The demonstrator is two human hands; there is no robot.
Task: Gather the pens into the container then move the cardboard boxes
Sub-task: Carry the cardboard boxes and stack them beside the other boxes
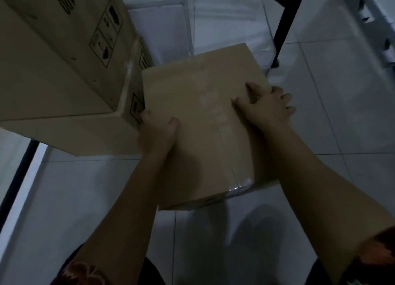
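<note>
Dim tiled floor [320, 118] — both hands apparently grip a cardboard box [198, 105].

A single head-worn view was provided, aimed steeply downward and forward from above the forearms. The tiled floor [352, 124] was seen close below, with wide-angle bending toward the edges. No second view was supplied.

Big carton [53, 49] cut off by frame; markings blurred.
</note>
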